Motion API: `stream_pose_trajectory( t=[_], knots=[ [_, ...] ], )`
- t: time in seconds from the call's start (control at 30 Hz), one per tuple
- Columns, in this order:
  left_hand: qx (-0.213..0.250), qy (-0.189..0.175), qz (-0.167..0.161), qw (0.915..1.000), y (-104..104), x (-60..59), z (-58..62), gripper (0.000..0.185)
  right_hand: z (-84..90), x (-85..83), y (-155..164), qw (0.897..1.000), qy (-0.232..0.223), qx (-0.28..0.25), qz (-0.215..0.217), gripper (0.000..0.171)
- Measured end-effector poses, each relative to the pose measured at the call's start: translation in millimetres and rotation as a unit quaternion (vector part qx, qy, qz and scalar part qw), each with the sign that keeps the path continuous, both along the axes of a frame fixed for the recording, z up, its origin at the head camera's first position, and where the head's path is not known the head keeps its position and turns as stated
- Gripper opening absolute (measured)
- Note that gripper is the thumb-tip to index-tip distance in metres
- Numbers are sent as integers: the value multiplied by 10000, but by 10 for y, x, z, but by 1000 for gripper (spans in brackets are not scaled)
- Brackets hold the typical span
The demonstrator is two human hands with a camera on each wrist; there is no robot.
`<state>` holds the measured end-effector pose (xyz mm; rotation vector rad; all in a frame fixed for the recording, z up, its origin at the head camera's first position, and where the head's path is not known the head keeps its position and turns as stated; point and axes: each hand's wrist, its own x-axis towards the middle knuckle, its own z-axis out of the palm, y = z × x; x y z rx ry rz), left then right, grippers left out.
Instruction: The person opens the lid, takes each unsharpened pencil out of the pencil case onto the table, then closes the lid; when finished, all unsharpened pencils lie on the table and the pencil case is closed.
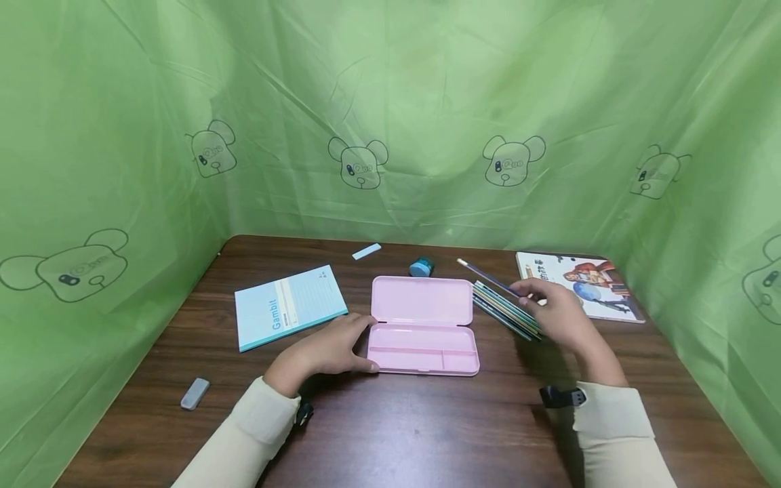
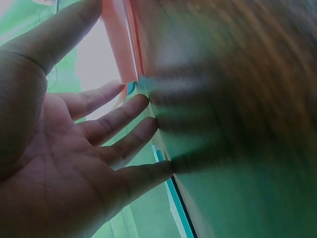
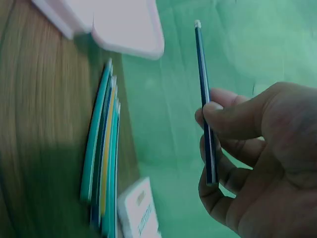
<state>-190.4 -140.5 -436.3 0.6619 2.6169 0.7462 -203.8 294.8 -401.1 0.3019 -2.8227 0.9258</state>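
Note:
An open pink pencil case (image 1: 424, 325) lies in the middle of the brown table (image 1: 396, 420). My left hand (image 1: 334, 349) rests against its left end with fingers stretched out (image 2: 119, 126); the case's pink edge (image 2: 121, 47) shows by the thumb. To the right of the case lies a row of several pencils (image 1: 506, 310), also seen as teal and yellow pencils (image 3: 103, 163). My right hand (image 1: 552, 305) is above them and pinches one dark blue pencil (image 3: 205, 99) lifted off the table, the same pencil (image 1: 485, 274) pointing back left.
A light blue notebook (image 1: 288, 305) lies left of the case. A grey eraser (image 1: 194, 393) sits front left, a pale blue eraser (image 1: 366, 251) and a teal sharpener (image 1: 422, 266) at the back. A picture book (image 1: 586, 285) lies far right. Green sheeting (image 1: 390, 102) walls the table.

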Motion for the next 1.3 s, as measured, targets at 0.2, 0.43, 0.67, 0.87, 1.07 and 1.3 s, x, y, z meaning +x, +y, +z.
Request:
stream_pose_trajectory(
  t=[0.2,0.43,0.67,0.87,1.07,1.3],
  knots=[
    [34,-23,33,10000,3,8,-2,90,-217,-75,295,9989,-172,336,-295,24],
    [16,-16,28,10000,1,-1,-2,91,-427,-126,422,9975,15,587,-396,21],
    [-26,-15,27,10000,2,-7,-5,91,-495,-136,440,9968,-253,602,-463,22],
    [0,-41,43,10000,4,6,-4,91,-495,-129,423,9955,-542,606,-479,22],
    [23,-40,44,10000,4,13,1,91,-498,-139,421,9945,-665,645,-487,22],
    [28,-10,39,10000,7,17,11,90,-503,-143,423,9945,-698,620,-478,23]
  ],
)
